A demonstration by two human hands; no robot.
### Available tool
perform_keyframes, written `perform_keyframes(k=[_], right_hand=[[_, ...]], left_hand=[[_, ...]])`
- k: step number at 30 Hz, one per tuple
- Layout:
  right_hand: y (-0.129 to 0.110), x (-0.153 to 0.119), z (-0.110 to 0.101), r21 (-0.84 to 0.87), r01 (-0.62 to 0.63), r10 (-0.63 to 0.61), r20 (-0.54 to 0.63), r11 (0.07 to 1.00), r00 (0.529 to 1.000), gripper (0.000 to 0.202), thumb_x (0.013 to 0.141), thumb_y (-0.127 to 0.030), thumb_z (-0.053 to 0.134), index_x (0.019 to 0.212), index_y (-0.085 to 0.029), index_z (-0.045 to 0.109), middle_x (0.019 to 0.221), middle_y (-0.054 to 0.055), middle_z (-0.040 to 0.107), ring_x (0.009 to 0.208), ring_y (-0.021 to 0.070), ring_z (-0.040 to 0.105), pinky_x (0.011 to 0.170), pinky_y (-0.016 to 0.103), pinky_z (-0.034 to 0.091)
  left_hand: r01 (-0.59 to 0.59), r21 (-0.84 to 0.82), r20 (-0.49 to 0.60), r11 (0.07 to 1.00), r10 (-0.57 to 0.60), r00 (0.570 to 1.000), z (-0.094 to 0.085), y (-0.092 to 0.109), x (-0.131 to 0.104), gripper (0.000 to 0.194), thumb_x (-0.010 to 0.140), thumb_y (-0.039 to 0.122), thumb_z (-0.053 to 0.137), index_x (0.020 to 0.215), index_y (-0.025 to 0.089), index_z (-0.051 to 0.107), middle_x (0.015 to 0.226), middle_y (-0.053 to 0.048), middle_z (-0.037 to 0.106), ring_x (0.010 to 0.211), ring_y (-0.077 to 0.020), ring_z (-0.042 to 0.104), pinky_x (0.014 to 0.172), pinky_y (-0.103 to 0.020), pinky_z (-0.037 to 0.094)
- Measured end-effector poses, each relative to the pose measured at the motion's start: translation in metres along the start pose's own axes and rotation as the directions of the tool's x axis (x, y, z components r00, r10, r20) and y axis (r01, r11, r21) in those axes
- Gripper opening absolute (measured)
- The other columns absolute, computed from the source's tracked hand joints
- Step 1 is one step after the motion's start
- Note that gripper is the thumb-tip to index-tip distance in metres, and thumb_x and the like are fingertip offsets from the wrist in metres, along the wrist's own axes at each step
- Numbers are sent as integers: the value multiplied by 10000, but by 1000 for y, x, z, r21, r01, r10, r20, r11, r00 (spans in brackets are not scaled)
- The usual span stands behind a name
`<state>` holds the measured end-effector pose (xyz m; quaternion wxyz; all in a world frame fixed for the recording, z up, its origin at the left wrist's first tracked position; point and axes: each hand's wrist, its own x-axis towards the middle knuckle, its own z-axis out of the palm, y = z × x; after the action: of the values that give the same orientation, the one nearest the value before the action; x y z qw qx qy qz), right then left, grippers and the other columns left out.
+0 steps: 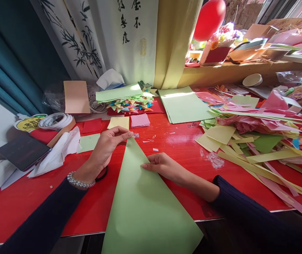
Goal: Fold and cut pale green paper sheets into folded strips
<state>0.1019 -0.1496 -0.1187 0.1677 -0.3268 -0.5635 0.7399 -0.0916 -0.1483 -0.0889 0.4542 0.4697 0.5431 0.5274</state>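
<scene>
A large sheet of light green paper reaches from the middle of the red table down past its front edge, narrowing to a point at the top. My left hand pinches that top point between thumb and fingers; a beaded bracelet and a dark band are at the wrist. Lower on the right, my right hand grips the sheet's slanting right edge, thumb on top and fingertips partly hidden. Beyond my hands lie small squares of yellow paper, pink paper, red paper and green paper.
Cut paper strips and scraps cover the right side. Behind are stacked green sheets and a pile of folded paper pieces. A black flat object, tape rolls and white tissue are at left.
</scene>
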Motion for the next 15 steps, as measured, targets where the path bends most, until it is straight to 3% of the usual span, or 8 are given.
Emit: perform_keyframes(k=[4, 7, 10, 13, 15], right_hand=[[0, 0, 0, 0, -14, 14, -1, 1000, 1000, 425, 648, -532, 685, 648, -140, 520, 616, 1, 568, 514, 96, 505, 479, 227, 379], [0, 0, 0, 22, -16, 16, -16, 1000, 1000, 420, 632, -524, 700, 672, -133, 552, 635, 15, 594, 529, 110, 529, 486, 233, 395], [0, 0, 0, 34, -12, 13, -24, 999, 1000, 408, 634, -505, 706, 716, -122, 593, 667, 31, 617, 555, 125, 555, 498, 238, 407], [0, 0, 0, 44, -35, 36, -24, 998, 999, 393, 655, -481, 696, 763, -113, 614, 679, 37, 624, 554, 128, 560, 501, 243, 409], [0, 0, -1, 61, -39, 41, -32, 997, 999, 374, 663, -463, 694, 756, -110, 611, 665, 31, 616, 541, 119, 552, 500, 239, 406]], left_hand=[[4, -63, 14, 998, -3, 1000, 0, -1, -1, 171, 672, 288, 729, 694, 172, 605, 697, 36, 594, 687, -97, 565, 667, -207, 446], [68, 12, 80, 998, -69, 994, 1, -2, -1, 194, 678, 317, 722, 781, 179, 633, 743, 22, 625, 718, -116, 583, 687, -225, 451], [103, 122, 115, 987, -117, 986, 2, -4, -1, 214, 660, 345, 732, 723, 163, 640, 688, 10, 629, 663, -128, 584, 663, -241, 450], [106, 123, 77, 987, -116, 990, 2, -4, -3, 232, 654, 365, 734, 676, 159, 630, 665, 5, 632, 633, -130, 582, 656, -250, 452], [147, 115, 127, 982, -161, 979, 1, -3, -3, 241, 639, 367, 744, 724, 162, 649, 710, -13, 662, 692, -157, 612, 684, -268, 465]])
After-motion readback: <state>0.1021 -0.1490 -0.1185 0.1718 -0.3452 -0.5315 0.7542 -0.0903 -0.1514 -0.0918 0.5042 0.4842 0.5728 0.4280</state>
